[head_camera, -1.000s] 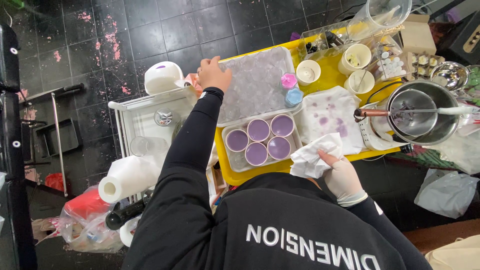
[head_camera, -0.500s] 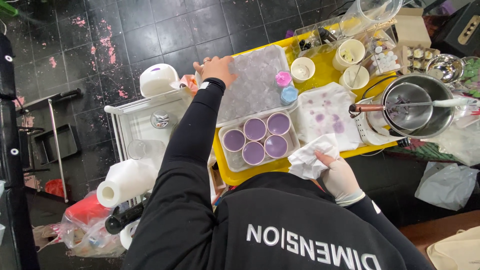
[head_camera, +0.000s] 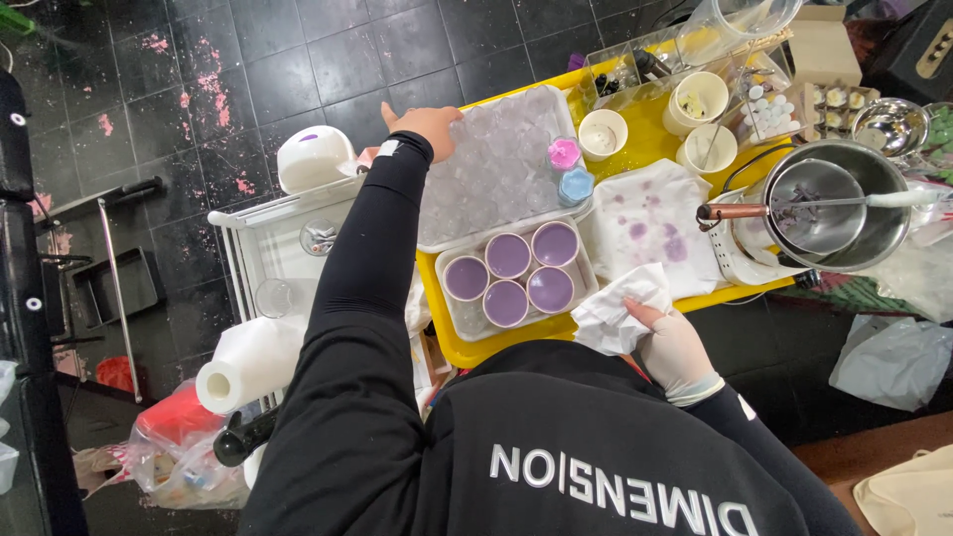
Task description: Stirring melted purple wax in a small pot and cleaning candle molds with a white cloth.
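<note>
Left of the yellow tray (head_camera: 452,342), a paper roll (head_camera: 248,362) lies by a white cart; what else the cart holds is hard to make out.

The left hand (head_camera: 429,127) rests at the yellow tray's far left corner, its grip spread flat on the edge of a clear plastic mould sheet (head_camera: 496,169). The sheet's cavities look empty, though the glare makes that uncertain.

Just nearer on the yellow tray, a white tub (head_camera: 459,320) holds four small cups (head_camera: 528,270), all filled with purple. That part seems done, and the surface looks smooth.

At the yellow tray's near edge, the gloved right hand (head_camera: 675,347) has its grip closed around a crumpled white tissue (head_camera: 620,313), pinching it between thumb and fingers.

Beyond it a paper towel (head_camera: 650,213) spotted with purple lies flat, so wiping up appears partly done.

At the yellow tray's right end stands a steel pot (head_camera: 834,203) with a tool across it. Its contents cannot be seen. The person's body hides the counter's near side.
</note>
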